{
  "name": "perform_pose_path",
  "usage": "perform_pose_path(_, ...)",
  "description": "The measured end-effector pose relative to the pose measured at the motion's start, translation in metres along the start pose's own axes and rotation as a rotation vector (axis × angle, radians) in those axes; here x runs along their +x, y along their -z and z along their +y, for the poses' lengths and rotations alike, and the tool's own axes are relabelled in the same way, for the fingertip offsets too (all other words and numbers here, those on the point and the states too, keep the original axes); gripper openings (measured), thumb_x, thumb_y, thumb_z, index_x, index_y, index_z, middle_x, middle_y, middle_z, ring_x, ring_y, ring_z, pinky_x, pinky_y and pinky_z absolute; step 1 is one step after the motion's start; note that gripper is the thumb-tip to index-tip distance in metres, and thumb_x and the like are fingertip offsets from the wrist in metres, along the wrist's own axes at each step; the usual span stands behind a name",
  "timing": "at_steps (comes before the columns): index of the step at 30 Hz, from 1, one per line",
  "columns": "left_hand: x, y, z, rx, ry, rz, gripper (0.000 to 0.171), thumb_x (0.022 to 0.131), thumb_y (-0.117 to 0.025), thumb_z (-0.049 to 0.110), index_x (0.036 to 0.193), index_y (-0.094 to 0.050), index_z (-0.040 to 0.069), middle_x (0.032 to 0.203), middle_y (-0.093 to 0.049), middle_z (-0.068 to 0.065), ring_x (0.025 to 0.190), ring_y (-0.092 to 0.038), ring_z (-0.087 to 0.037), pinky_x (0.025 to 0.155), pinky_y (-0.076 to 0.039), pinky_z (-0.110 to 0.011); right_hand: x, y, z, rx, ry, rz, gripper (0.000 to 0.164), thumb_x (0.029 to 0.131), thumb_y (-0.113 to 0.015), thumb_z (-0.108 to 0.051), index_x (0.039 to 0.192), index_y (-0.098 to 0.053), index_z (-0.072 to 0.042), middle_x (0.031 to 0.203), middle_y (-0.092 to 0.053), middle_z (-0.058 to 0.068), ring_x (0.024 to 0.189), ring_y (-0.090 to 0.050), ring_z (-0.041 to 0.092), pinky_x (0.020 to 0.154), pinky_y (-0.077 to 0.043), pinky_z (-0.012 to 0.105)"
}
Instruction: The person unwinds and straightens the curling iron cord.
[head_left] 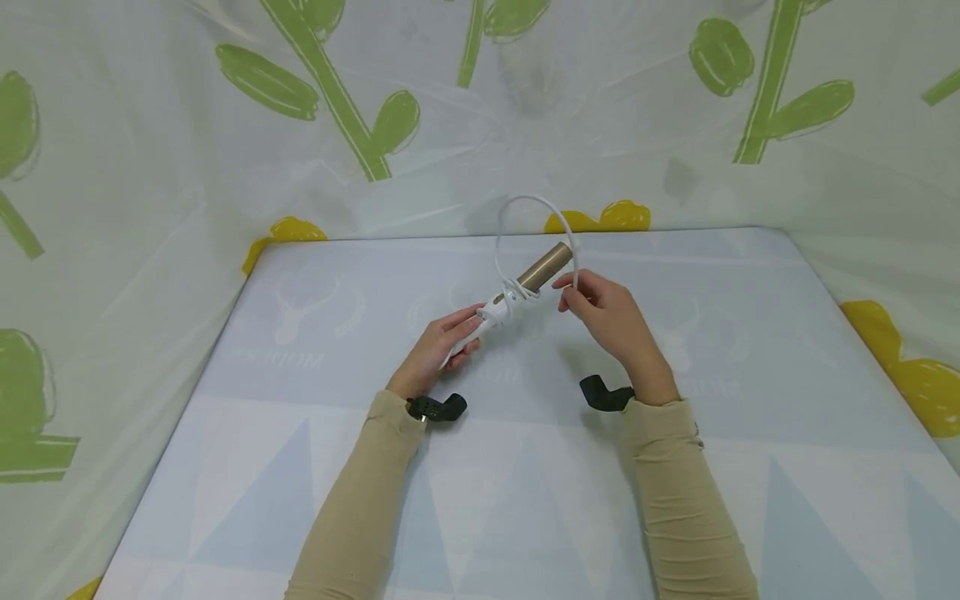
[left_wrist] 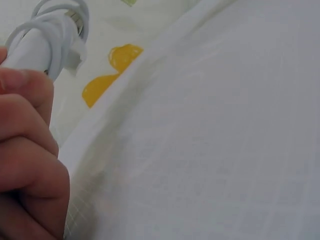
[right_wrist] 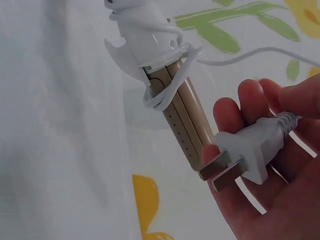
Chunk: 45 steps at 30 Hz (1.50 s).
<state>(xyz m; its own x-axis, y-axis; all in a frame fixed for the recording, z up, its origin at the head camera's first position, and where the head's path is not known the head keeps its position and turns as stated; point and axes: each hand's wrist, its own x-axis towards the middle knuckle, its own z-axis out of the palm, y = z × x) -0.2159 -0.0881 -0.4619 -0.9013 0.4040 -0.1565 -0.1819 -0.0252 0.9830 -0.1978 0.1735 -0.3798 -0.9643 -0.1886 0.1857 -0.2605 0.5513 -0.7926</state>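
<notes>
near far edge of bench [head_left: 525,500]: left hand [head_left: 432,352] grips styling iron [head_left: 545,267], right hand [head_left: 609,321] pinches plug [right_wrist: 252,145]. step: probably cord handling; next needs controlled slack.

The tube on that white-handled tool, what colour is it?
The tube is brownish gold, seen best in the right wrist view.

The person wore long beige sleeves: the left sleeve [head_left: 348,517] was wrinkled near its cuff, and the right sleeve [head_left: 686,500] was creased in crosswise folds. A bent, blunt-ended black device sat at each wrist, the left device [head_left: 446,407] and right device [head_left: 602,394] alike. Left fingers [left_wrist: 30,125] and right fingers [right_wrist: 253,100] were bare.
</notes>
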Motion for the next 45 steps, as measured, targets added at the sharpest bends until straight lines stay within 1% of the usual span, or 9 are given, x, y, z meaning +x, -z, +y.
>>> perform_pose_path(5, 0.000, -0.001, 0.004, -0.070, 0.010, 0.045, 0.040, 0.088, -0.054, 0.036, 0.127, -0.049, 0.026, 0.071, -0.047, -0.006, 0.050, -0.038, -0.011, 0.041, -0.028, -0.021, -0.001, -0.001, 0.000, -0.015, 0.037, -0.078, 0.016, 0.094, -0.043, -0.024, 0.097, -0.058, -0.019, 0.085, -0.059, -0.002, 0.083, -0.048, 0.014, 0.068, -0.035, 0.035)
perform_pose_path(11, -0.008, -0.006, 0.016, -0.112, 0.002, 0.037, 0.041, 0.091, -0.051, 0.030, 0.130, -0.046, 0.020, 0.070, -0.045, -0.006, 0.049, -0.037, -0.011, 0.041, -0.028, -0.021, -0.001, -0.006, 0.002, 0.017, 0.019, -0.173, 0.021, 0.092, -0.040, -0.014, 0.104, -0.057, -0.018, 0.074, -0.053, 0.006, 0.068, -0.046, 0.020, 0.059, -0.036, 0.033)
perform_pose_path(19, -0.006, -0.005, 0.015, -0.165, -0.018, 0.043, 0.040, 0.092, -0.049, 0.029, 0.131, -0.045, 0.019, 0.071, -0.045, -0.005, 0.049, -0.037, -0.009, 0.040, -0.027, -0.021, 0.002, -0.014, 0.002, 0.040, -0.022, -0.224, 0.022, 0.093, -0.041, -0.027, 0.107, -0.058, -0.025, 0.070, -0.048, 0.008, 0.070, -0.054, 0.031, 0.057, -0.041, 0.034)
perform_pose_path(26, 0.003, -0.002, 0.003, -0.285, -0.032, 0.097, 0.042, 0.090, -0.054, 0.031, 0.130, -0.046, 0.019, 0.071, -0.044, -0.004, 0.048, -0.036, -0.007, 0.039, -0.029, -0.018, 0.001, -0.012, 0.002, 0.110, -0.081, -0.157, 0.027, 0.091, -0.046, -0.040, 0.107, -0.060, -0.022, 0.073, -0.047, 0.011, 0.069, -0.053, 0.030, 0.058, -0.041, 0.036)
perform_pose_path(31, 0.003, -0.001, 0.002, -0.350, -0.037, 0.129, 0.047, 0.086, -0.059, 0.033, 0.129, -0.046, 0.019, 0.070, -0.044, -0.004, 0.049, -0.036, -0.007, 0.040, -0.029, -0.017, 0.001, -0.010, -0.001, 0.141, -0.081, -0.098, 0.027, 0.089, -0.050, -0.044, 0.101, -0.062, -0.023, 0.069, -0.044, 0.009, 0.053, -0.041, 0.022, 0.048, -0.033, 0.030)
perform_pose_path(34, 0.003, 0.000, 0.002, -0.363, -0.034, 0.130, 0.048, 0.086, -0.059, 0.034, 0.130, -0.046, 0.018, 0.070, -0.045, -0.004, 0.049, -0.037, -0.007, 0.040, -0.029, -0.017, 0.000, -0.009, -0.004, 0.143, -0.076, -0.069, 0.035, 0.085, -0.050, -0.051, 0.102, -0.061, -0.023, 0.068, -0.043, 0.008, 0.054, -0.038, 0.021, 0.047, -0.033, 0.029)
perform_pose_path(38, 0.003, 0.001, 0.001, -0.398, -0.034, 0.127, 0.049, 0.087, -0.057, 0.033, 0.131, -0.044, 0.015, 0.069, -0.044, -0.004, 0.047, -0.036, -0.007, 0.038, -0.028, -0.017, -0.002, -0.007, -0.009, 0.172, -0.014, 0.010, 0.041, 0.086, -0.046, -0.054, 0.102, -0.061, -0.019, 0.067, -0.043, 0.009, 0.060, -0.040, 0.022, 0.050, -0.033, 0.030)
perform_pose_path(42, 0.002, 0.003, 0.001, -0.475, -0.051, 0.102, 0.044, 0.091, -0.052, 0.029, 0.128, -0.041, 0.009, 0.069, -0.042, -0.004, 0.043, -0.033, -0.007, 0.038, -0.025, -0.016, -0.005, -0.004, -0.016, 0.228, 0.090, 0.073, 0.038, 0.094, -0.039, -0.041, 0.101, -0.062, -0.012, 0.061, -0.038, 0.010, 0.056, -0.035, 0.023, 0.049, -0.028, 0.030)
perform_pose_path(45, 0.001, 0.004, 0.001, -0.526, -0.069, 0.068, 0.038, 0.093, -0.048, 0.028, 0.124, -0.041, 0.007, 0.069, -0.040, -0.004, 0.042, -0.031, -0.006, 0.038, -0.023, -0.017, -0.010, -0.001, -0.026, 0.216, 0.118, 0.069, 0.035, 0.096, -0.039, -0.032, 0.101, -0.064, -0.008, 0.059, -0.037, 0.008, 0.054, -0.034, 0.021, 0.047, -0.025, 0.029)
